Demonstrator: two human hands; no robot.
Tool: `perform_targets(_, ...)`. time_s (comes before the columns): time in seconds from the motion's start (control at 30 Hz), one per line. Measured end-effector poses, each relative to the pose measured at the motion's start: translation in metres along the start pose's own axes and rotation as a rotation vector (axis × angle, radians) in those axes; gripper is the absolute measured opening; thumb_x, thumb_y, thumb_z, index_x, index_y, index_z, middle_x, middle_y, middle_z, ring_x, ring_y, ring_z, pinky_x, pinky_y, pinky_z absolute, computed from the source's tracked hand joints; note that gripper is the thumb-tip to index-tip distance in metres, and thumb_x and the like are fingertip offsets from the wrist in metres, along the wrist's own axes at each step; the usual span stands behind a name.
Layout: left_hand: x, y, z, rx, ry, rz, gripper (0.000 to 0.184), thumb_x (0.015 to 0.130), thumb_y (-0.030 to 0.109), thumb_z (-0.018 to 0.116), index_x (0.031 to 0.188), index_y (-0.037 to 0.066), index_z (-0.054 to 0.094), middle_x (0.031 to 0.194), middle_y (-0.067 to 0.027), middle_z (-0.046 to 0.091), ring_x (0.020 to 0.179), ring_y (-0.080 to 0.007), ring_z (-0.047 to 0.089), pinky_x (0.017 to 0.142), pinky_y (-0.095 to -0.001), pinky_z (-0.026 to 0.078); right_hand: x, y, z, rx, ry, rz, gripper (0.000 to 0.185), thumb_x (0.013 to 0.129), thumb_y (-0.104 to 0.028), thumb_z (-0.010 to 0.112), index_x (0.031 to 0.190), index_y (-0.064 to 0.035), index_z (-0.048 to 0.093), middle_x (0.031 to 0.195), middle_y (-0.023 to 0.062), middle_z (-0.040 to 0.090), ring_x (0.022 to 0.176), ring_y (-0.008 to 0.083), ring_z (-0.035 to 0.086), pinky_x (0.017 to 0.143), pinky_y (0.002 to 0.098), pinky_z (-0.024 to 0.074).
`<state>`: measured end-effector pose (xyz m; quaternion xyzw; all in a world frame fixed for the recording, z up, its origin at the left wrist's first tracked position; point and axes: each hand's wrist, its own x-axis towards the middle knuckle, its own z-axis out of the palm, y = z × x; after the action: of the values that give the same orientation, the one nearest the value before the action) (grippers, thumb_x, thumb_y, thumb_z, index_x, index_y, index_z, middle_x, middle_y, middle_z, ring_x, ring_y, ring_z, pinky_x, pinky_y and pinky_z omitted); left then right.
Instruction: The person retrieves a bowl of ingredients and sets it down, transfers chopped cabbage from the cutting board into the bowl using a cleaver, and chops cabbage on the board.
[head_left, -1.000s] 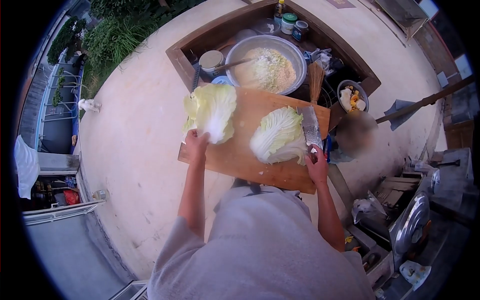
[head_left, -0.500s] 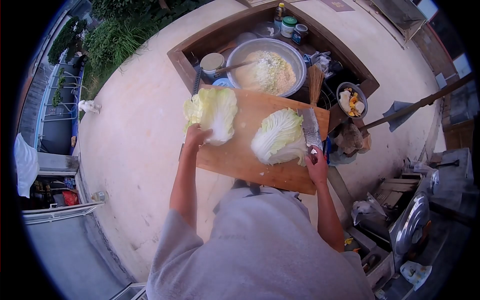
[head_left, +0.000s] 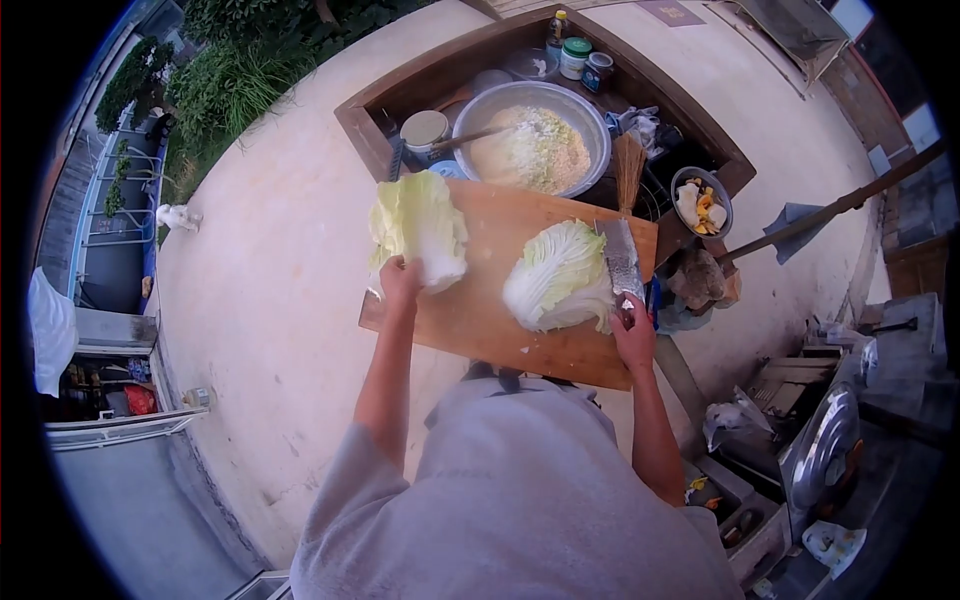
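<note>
A wooden cutting board (head_left: 480,318) lies in front of me. At its left end, my left hand (head_left: 401,279) is closed on the lower edge of some pale napa cabbage leaves (head_left: 425,225). A larger piece of napa cabbage (head_left: 560,275) lies on the right half of the board. Just right of it, my right hand (head_left: 631,320) grips a cleaver (head_left: 622,255), its broad blade pointing away from me. The fingers partly cover the cleaver's handle.
Beyond the board, a large metal bowl (head_left: 608,150) holds a pale chopped mixture and a wooden stick. Around it stand a lidded tub (head_left: 425,130), jars (head_left: 575,58), a bottle (head_left: 557,30) and a straw brush (head_left: 628,165). A smaller bowl (head_left: 728,215) sits at the right.
My left hand has shifted slightly right, and the leaves it holds have turned a little more upright. My right hand and the cleaver are almost where they were.
</note>
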<state>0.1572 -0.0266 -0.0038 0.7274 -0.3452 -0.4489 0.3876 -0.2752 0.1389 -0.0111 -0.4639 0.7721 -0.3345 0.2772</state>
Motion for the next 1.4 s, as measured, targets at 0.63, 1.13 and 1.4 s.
perform_targets(0.63,-0.017,0.093,-0.028,-0.189,-0.205,0.217,0.055,0.076,-0.011,0.068,0.125,0.004,0.05,0.095,-0.0101,0.064,0.081,-0.017,0.063,0.07,-0.0312,0.052,0.002,0.01,0.004,0.059,-0.009,-0.045,0.052,0.087,-0.016,0.073,0.136,-0.0114,0.056,0.088,0.0063,0.065,0.077,0.016,0.062,0.073,0.0308,0.0505)
perform_targets(1.13,0.073,0.045,-0.074,0.665,-0.388,0.196,0.06,0.065,0.023,0.086,0.114,-0.005,0.067,0.109,-0.0179,0.071,0.101,-0.0268,0.068,0.089,-0.0382,0.053,0.001,0.001,0.004,0.015,-0.014,0.009,0.052,0.087,-0.017,0.074,0.135,-0.0114,0.056,0.092,0.0056,0.066,0.08,0.0151,0.062,0.077,0.0303,0.0514)
perform_targets(1.4,0.064,0.068,-0.06,0.439,-0.592,0.062,0.054,0.071,0.009,0.073,0.122,-0.006,0.063,0.106,-0.0136,0.072,0.098,-0.0256,0.068,0.085,-0.0386,0.054,0.001,0.004,0.007,-0.008,0.016,0.029,0.053,0.086,-0.023,0.074,0.135,-0.0147,0.057,0.094,0.0069,0.07,0.083,0.0179,0.066,0.077,0.0325,0.0524)
